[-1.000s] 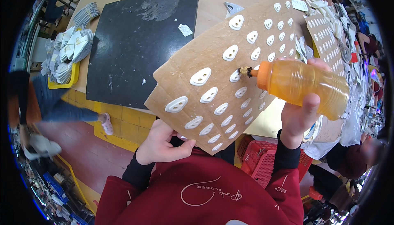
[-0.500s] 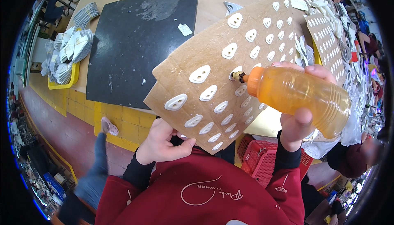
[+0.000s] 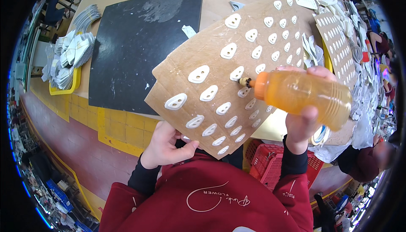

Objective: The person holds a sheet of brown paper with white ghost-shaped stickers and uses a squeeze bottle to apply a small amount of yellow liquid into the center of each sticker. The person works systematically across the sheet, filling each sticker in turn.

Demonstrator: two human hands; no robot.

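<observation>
From the wearer's head, a wide fisheye faces down. The red shirt lies near, the table farther.

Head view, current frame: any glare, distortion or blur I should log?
Head view: pale highlights on the amber bottle; head view: fisheye bending bows the edges of the black board, and the picture's corners go black; head view: brown sheet looks fairly sharp, background near the rim too small to judge.
</observation>
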